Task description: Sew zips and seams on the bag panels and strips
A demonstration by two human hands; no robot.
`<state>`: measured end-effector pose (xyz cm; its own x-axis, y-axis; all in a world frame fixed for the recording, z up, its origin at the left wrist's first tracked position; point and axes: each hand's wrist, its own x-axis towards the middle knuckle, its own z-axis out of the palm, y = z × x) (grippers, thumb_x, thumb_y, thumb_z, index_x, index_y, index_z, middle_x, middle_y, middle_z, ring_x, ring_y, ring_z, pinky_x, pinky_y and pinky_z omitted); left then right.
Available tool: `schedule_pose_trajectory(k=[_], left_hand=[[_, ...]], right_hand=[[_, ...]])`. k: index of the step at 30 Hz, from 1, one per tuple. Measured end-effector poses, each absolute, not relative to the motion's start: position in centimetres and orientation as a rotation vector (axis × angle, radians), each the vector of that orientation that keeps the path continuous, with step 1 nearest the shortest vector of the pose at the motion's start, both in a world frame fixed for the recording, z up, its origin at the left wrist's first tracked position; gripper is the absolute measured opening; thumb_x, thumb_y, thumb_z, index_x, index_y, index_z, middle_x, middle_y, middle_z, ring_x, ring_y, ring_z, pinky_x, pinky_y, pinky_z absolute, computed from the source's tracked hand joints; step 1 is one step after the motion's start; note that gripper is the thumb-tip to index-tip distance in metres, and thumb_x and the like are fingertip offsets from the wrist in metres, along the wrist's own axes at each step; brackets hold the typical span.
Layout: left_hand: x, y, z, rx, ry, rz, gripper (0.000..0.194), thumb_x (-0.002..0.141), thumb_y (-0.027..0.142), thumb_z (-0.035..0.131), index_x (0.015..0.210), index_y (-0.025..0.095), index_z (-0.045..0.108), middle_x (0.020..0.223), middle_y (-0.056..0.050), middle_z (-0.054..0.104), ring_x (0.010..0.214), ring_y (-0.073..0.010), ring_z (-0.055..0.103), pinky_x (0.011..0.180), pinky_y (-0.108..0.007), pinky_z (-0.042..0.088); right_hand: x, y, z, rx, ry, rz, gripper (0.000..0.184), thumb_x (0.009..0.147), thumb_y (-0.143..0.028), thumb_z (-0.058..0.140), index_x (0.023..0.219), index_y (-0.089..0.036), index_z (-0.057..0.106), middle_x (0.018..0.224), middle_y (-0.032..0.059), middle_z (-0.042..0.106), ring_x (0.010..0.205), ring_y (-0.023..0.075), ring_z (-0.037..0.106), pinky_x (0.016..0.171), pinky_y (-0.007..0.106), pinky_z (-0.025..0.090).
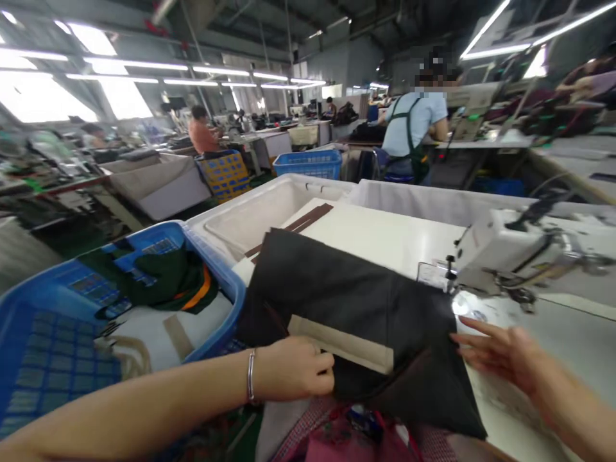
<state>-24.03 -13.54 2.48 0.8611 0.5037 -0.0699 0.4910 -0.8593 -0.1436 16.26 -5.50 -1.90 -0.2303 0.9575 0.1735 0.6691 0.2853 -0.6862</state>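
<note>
A large piece of black fabric [337, 282] lies over the front of the white sewing table and hangs toward my lap. A beige strip [344, 344] lies across it. My left hand [296, 370], with a bracelet at the wrist, is closed on the black fabric just below the strip's left end; its fingertips are partly hidden. At the fabric's right edge, my right hand [503, 356] has its fingers stretched out and apart, the tips by the edge. Just beyond that hand is the lit needle area of a white sewing machine [500, 247].
At the left stands a blue plastic basket [235, 295] holding dark green cloth [168, 276] and pale pieces. Brown strips [308, 219] lie on the white table [389, 224] behind the fabric. A person in a light blue shirt [409, 122] sits farther back, near another blue basket [308, 165].
</note>
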Motion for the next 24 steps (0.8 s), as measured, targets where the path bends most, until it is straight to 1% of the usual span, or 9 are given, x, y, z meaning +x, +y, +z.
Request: schedule_pose_trajectory(k=[2, 4, 6, 8, 10, 13, 17, 20, 24], left_hand=[[-23.3, -12.3, 2.7, -3.085, -0.807, 0.194, 0.01, 0.09, 0.027, 0.053, 0.095, 0.023, 0.061, 0.088, -0.003, 0.065, 0.073, -0.0162, 0.06, 0.057, -0.03, 0.044], [-22.9, -10.2, 4.0, -3.266, -0.886, 0.174, 0.014, 0.091, 0.034, 0.053, 0.096, 0.025, 0.064, 0.089, -0.001, 0.067, 0.079, -0.0147, 0.063, 0.065, -0.025, 0.046], [-22.4, -7.1, 5.2, -3.298, -1.031, 0.056, 0.023, 0.095, 0.037, 0.046, 0.099, 0.025, 0.065, 0.091, -0.001, 0.068, 0.085, -0.0133, 0.063, 0.077, -0.023, 0.046], [-21.8, -3.6, 5.3, -3.103, -1.264, -0.109, 0.028, 0.097, 0.036, 0.042, 0.107, 0.021, 0.063, 0.104, -0.005, 0.066, 0.099, -0.0161, 0.059, 0.092, -0.027, 0.042], [-21.3, 0.0, 4.2, -2.957, -1.394, -0.18, 0.037, 0.094, 0.037, 0.049, 0.124, 0.016, 0.054, 0.123, -0.012, 0.058, 0.115, -0.0221, 0.051, 0.102, -0.034, 0.036], [-20.7, 4.3, 2.0, -2.919, -1.446, -0.148, 0.059, 0.079, 0.046, 0.069, 0.126, 0.015, 0.052, 0.123, -0.014, 0.055, 0.113, -0.0259, 0.051, 0.097, -0.037, 0.04], [-20.0, 6.2, 1.3, -2.913, -1.439, -0.109, 0.052, 0.065, 0.048, 0.079, 0.102, 0.017, 0.06, 0.098, -0.008, 0.059, 0.094, -0.0237, 0.055, 0.083, -0.033, 0.044], [-19.4, 5.0, 2.2, -2.933, -1.368, -0.097, 0.041, 0.069, 0.04, 0.077, 0.098, 0.017, 0.058, 0.099, -0.007, 0.059, 0.094, -0.0239, 0.055, 0.081, -0.032, 0.044], [-18.3, 2.3, 2.8, -3.03, -1.233, -0.014, 0.027, 0.083, 0.023, 0.061, 0.109, 0.021, 0.055, 0.103, -0.005, 0.062, 0.097, -0.0215, 0.057, 0.083, -0.031, 0.043]], right_hand=[[15.9, -5.3, -2.7, -1.461, -1.815, 1.004, 0.046, 0.094, -0.053, 0.038, 0.132, -0.029, 0.048, 0.111, 0.0135, 0.066, 0.092, 0.0221, 0.067, 0.08, 0.032, 0.054], [15.1, -5.4, -3.6, -1.472, -1.766, 1.106, 0.061, 0.081, -0.053, 0.06, 0.134, -0.027, 0.044, 0.115, 0.0115, 0.063, 0.091, 0.024, 0.065, 0.08, 0.035, 0.054], [14.2, -5.8, -4.3, -1.482, -1.951, 0.894, 0.057, 0.079, -0.05, 0.063, 0.129, -0.026, 0.049, 0.115, 0.0094, 0.059, 0.088, 0.0224, 0.063, 0.079, 0.036, 0.054], [13.2, -6.4, -4.6, -1.447, -2.154, 0.601, 0.046, 0.085, -0.047, 0.055, 0.126, -0.025, 0.054, 0.116, 0.009, 0.055, 0.095, 0.0228, 0.059, 0.086, 0.039, 0.051], [12.5, -6.9, -4.7, -1.414, -2.262, 0.308, 0.042, 0.089, -0.044, 0.049, 0.125, -0.022, 0.055, 0.115, 0.0103, 0.053, 0.103, 0.025, 0.055, 0.096, 0.043, 0.046], [11.8, -7.7, -4.5, -1.423, -2.305, 0.056, 0.043, 0.093, -0.041, 0.043, 0.128, -0.018, 0.053, 0.116, 0.0126, 0.053, 0.105, 0.0274, 0.053, 0.097, 0.046, 0.044], [11.6, -8.4, -4.5, -1.436, -2.301, -0.035, 0.044, 0.095, -0.041, 0.041, 0.13, -0.017, 0.053, 0.117, 0.0132, 0.053, 0.104, 0.0283, 0.053, 0.094, 0.046, 0.046], [11.9, -8.5, -4.6, -1.429, -2.294, -0.02, 0.044, 0.094, -0.041, 0.042, 0.13, -0.018, 0.053, 0.117, 0.0128, 0.054, 0.104, 0.0282, 0.053, 0.092, 0.046, 0.047], [11.2, -7.1, -3.3, -1.408, -2.332, 0.042, 0.039, 0.093, -0.038, 0.046, 0.125, -0.018, 0.054, 0.116, 0.0119, 0.055, 0.105, 0.0271, 0.053, 0.094, 0.044, 0.045]])
